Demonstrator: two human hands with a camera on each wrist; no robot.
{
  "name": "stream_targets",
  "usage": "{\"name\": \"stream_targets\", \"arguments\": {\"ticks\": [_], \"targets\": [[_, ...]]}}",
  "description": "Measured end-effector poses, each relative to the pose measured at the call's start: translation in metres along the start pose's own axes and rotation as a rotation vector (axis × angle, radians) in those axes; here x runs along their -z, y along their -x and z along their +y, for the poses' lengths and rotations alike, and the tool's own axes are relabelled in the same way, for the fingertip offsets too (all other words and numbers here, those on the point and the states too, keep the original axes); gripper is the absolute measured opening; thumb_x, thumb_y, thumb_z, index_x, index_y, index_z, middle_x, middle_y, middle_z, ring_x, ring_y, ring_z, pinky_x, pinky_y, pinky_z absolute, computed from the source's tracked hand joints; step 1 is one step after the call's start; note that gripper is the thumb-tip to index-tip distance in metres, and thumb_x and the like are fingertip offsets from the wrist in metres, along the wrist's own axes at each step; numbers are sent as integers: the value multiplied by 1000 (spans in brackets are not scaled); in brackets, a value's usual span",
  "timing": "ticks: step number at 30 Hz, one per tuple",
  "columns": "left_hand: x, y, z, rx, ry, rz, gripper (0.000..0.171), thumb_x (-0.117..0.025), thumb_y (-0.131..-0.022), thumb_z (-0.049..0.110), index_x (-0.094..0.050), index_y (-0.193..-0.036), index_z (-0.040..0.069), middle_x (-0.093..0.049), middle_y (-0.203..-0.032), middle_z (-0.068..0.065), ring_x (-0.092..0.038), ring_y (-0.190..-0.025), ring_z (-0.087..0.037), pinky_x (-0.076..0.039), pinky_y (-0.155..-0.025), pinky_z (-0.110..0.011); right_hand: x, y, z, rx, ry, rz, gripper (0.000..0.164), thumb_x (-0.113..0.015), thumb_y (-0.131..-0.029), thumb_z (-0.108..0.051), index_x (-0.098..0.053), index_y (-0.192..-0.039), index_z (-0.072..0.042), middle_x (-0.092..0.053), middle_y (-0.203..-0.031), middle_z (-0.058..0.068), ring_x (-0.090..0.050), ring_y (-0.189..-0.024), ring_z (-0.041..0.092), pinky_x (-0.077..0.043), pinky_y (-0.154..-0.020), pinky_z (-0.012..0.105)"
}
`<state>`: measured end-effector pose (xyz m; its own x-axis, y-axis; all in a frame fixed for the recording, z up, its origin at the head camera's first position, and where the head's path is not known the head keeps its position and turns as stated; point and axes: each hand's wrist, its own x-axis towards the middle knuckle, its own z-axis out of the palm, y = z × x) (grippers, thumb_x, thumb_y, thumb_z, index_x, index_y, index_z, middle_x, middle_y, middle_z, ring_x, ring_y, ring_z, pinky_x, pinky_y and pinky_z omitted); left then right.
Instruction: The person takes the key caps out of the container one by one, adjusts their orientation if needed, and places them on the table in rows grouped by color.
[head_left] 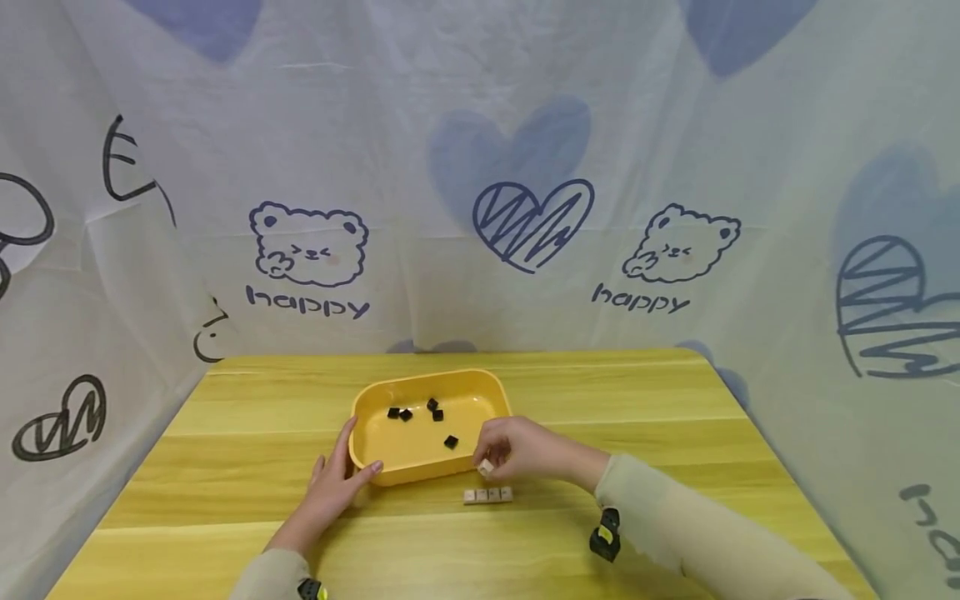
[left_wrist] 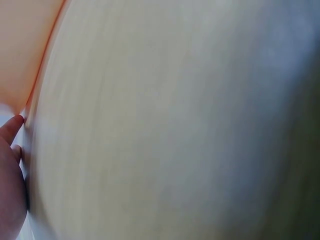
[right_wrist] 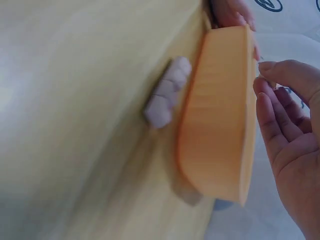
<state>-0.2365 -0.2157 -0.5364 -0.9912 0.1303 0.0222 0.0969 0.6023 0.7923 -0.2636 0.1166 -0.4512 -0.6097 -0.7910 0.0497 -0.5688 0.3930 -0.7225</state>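
A yellow plastic tray [head_left: 408, 464] stands on the wooden table with several small black keycaps [head_left: 451, 442] spread over its floor. My left hand [head_left: 333, 487] holds the tray's near left corner, thumb at the front rim and fingers along the left side. Between thumb and fingertips, my right hand [head_left: 517, 450] pinches a white keycap [head_left: 486, 467] close to the tray's front right rim. Just in front of the tray, several white keycaps [head_left: 487, 496] sit side by side in a short row, below the right hand. In the right wrist view, the fingers mostly hide the pinched keycap.
The yellow wood-grain table [head_left: 637, 400] extends on both sides of the tray. A pale curtain [head_left: 420, 275] with printed hearts and bears hangs behind the table and along its sides. Each wrist wears a dark strap-on device [head_left: 606, 535].
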Motion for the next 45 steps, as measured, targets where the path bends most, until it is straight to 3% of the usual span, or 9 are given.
{"name": "stream_targets", "arguments": {"ticks": [6, 21, 28, 35, 45], "targets": [[1, -1, -1, 2, 6, -2, 92, -62, -94, 43, 0, -157, 16, -13, -157, -27, -19, -140, -48, 9, -112, -61, -6, 22, 10, 4, -6, -19, 18, -74, -81, 5, -74, -98, -1, -61, -91, -6, -60, -80, 4, -55, -74, 22], [5, -3, -3, -9, -3, 8, 92, -61, -94, 44, 0, -157, 17, -13, -157, -27, -18, -140, -48, 8, -112, -61, -24, 48, 38, -102, -28, 125, 19, -76, -75, 7, -76, -92, -2, -63, -87, -5, -62, -77, 5, -55, -70, 21], [5, -4, -3, 0, 1, -6, 93, -61, -94, 45, 1, -157, 19, -11, -157, -26, -17, -141, -48, 10, -112, -60, -30, 54, 44, -171, -4, 186, 12, -76, -80, 1, -76, -90, -4, -68, -88, -1, -63, -77, 6, -55, -70, 21], [4, -3, -1, 9, -5, -12, 93, -61, -94, 46, 1, -157, 19, -11, -158, -26, -16, -141, -49, 10, -112, -59, -35, 56, 51, -230, 31, 252, 12, -80, -81, -10, -78, -92, -7, -59, -84, -7, -58, -78, 6, -53, -71, 23], [3, 1, 4, 12, 9, -15, 93, -62, -94, 44, 0, -157, 17, -12, -157, -26, -16, -141, -49, 10, -112, -60, -40, 56, 57, -239, 17, 283, 13, -80, -80, -8, -77, -92, -5, -65, -81, -4, -59, -73, 7, -53, -65, 23]]}}
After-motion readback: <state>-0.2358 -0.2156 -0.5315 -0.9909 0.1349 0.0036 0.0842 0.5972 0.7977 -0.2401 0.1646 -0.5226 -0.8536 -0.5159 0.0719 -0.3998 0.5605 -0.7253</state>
